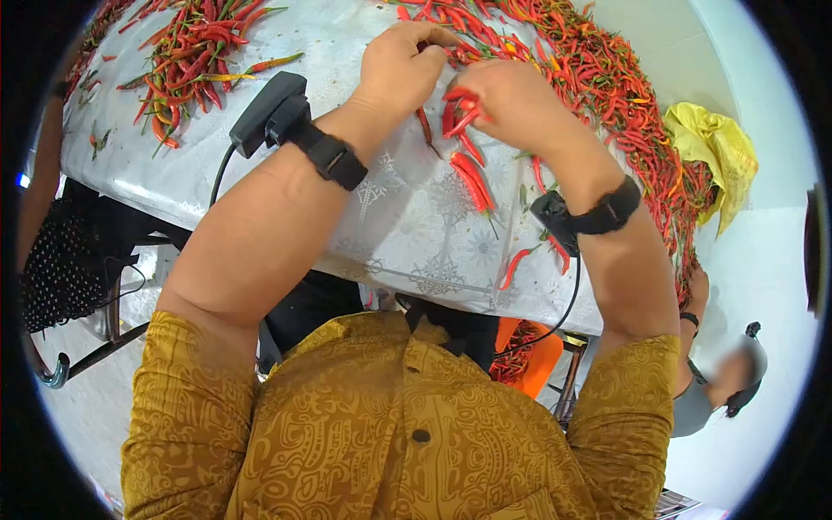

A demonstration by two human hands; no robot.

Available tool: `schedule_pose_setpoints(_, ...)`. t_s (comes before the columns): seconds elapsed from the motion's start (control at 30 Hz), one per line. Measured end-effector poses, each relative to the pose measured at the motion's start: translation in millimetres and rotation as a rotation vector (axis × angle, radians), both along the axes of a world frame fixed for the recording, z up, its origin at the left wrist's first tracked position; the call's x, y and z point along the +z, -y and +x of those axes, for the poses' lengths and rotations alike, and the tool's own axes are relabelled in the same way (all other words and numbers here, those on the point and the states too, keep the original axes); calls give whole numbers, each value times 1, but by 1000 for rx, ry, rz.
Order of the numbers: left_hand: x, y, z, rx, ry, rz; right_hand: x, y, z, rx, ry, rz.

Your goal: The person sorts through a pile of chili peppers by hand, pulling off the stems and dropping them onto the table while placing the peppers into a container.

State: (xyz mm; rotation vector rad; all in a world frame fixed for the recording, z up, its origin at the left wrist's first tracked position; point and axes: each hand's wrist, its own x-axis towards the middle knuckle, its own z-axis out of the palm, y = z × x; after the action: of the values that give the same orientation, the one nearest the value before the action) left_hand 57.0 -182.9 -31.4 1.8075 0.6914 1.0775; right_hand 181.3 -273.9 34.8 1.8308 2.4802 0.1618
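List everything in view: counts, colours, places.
Large chilli pile: one, mostly red, table's right side
Smaller pile: one, mostly red, far left
Loose chillies: several, red, near edge
Held chillies: some, red, right hand
Tablecloth: one, whitish, under chillies
Sack: one, yellow, beyond large pile
Container: one, orange, below table, chillies inside
Chair frame: one, dark, lower left
Other people: two, partly visible, opposite edges
Wrist devices: two, black, on forearms
Shirt: one, mustard, on wearer
Left hand, right hand: one each, bare, above table

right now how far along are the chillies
Perhaps done: the smaller heap, set apart at upper left, though I can't confirm it. In hand: a few red chillies in the right hand; the left hand is by the big pile. Seemingly left: that pile, which looks large.
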Motion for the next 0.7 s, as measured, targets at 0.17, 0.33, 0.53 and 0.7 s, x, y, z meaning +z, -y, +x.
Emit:
schedule_pose_setpoints(0.17, -5, -6, 2, 10, 31, 52, -3, -10, -17, -83, 93, -160)
schedule_pose_setpoints(0.33, -3, -5, 1, 6, 45, -8, -7, -15, -6, 78, 57, -67)
schedule_pose_setpoints(0.53, -2, -4, 0, 18, 44, -3, 30, 2, 8, -324, -394, -45)
schedule_pose_setpoints(0.7, -1, -5, 0, 11, 30, -30, 10, 8, 7, -384, -442, -163)
